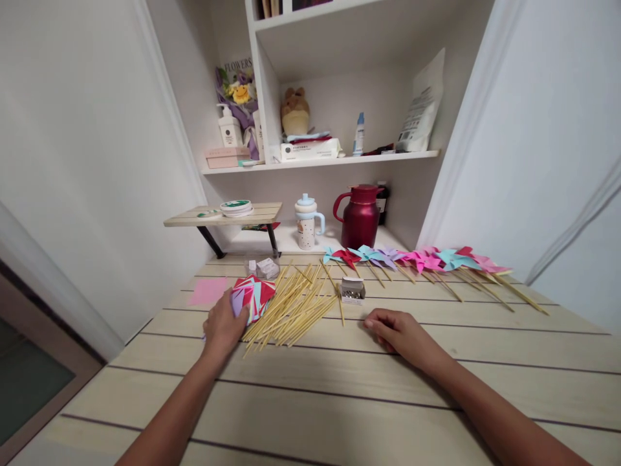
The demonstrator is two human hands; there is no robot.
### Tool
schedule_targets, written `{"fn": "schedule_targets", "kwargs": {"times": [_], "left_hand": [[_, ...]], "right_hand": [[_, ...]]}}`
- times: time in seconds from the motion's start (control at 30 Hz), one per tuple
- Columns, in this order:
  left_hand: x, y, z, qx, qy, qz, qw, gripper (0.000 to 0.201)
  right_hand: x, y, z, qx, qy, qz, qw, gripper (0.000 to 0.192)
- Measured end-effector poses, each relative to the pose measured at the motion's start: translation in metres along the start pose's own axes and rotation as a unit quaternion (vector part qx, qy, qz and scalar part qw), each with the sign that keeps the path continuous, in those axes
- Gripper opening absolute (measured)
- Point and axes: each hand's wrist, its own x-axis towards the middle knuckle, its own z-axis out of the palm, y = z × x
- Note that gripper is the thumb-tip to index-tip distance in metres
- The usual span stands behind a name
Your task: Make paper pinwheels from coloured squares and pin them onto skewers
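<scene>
My left hand (224, 325) is closed around a stack of coloured paper squares (257, 294) in red, white, purple and pale blue, fanned out at the table's left side. Beside it lies a loose heap of thin wooden sticks (291, 310). My right hand (395, 330) rests on the table with its fingers curled in; whether anything is inside them is hidden. A small open box (352, 291) of shiny metal pieces stands between the hands, past the sticks. Behind, a row of paper pinwheels on sticks (421, 260) stretches along the back right.
A pink paper sheet (208, 291) and a clear container (262, 266) lie at the back left, near a small raised stand (223, 215). A straw cup (306, 223) and a red jug (360, 217) stand on the low shelf. Above them, a shelf (320, 164) holds bottles, a plush toy and bags.
</scene>
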Motion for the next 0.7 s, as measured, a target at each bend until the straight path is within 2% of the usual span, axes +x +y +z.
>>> {"fn": "schedule_targets", "kwargs": {"times": [0.23, 0.4, 0.53, 0.7], "left_hand": [[0.004, -0.013, 0.003, -0.151, 0.004, -0.003, 0.988, 0.071], [0.000, -0.006, -0.001, -0.229, 0.034, -0.021, 0.973, 0.068], [-0.004, 0.000, -0.008, -0.252, 0.066, -0.043, 0.965, 0.058], [-0.008, 0.003, -0.020, -0.225, 0.141, -0.087, 0.960, 0.040]], "right_hand": [[-0.002, -0.003, 0.001, -0.051, -0.015, -0.005, 0.999, 0.032], [-0.002, -0.004, 0.000, -0.068, -0.022, -0.007, 0.997, 0.030], [-0.001, -0.003, -0.001, -0.078, -0.024, -0.011, 0.997, 0.029], [-0.003, -0.006, -0.001, -0.094, -0.022, -0.024, 0.995, 0.029]]}}
